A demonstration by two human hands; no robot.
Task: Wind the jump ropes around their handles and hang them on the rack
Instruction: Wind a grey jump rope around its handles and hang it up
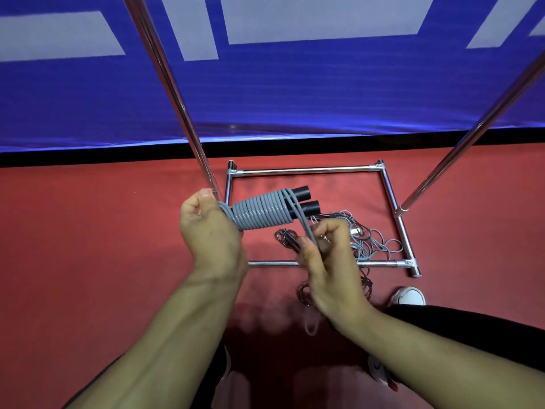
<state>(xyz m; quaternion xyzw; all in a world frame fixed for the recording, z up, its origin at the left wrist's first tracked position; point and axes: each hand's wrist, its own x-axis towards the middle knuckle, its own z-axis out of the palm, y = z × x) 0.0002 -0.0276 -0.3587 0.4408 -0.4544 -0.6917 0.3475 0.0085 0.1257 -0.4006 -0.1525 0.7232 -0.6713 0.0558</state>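
Above the rack [392,196] base, the left hand [211,234] is gripping the wound black handles [306,202]. The right hand [327,261] is pinching the grey rope [259,212] tail just beside them.

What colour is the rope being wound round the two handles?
Grey. The rope is coiled round two black handles, seen in the head view.

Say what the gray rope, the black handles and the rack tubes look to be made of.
Gray rope: likely PVC or rubber, matte, smooth round coils holding shape.
Black handles: probably hard plastic, semi-matte with a faint sheen.
Rack tubes: metal, chrome or polished steel by their mirror-bright reflections.
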